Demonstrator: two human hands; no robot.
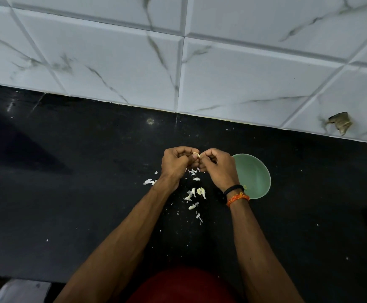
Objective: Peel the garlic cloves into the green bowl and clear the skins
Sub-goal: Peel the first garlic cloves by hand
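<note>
1. Garlic clove [196, 154] is being held above the middle of the black worktop [69, 193], between both hands, just left of the green bowl [254, 178].
2. Left hand [175, 164] is curling round it, thumb pressing near the clove's end; right hand [216, 166] is pinching the skin with thumb and fingertips.
3. It is looking small, light and firm; its papery skin is probably tearing easily, and a bared clove is likely getting slippery.
4. Taking hold at the tip, where skin is lifting, seems best.
5. Skins [196, 193] are lying scattered below the hands towards the worktop's near edge, flimsy enough to sweep together.
</note>
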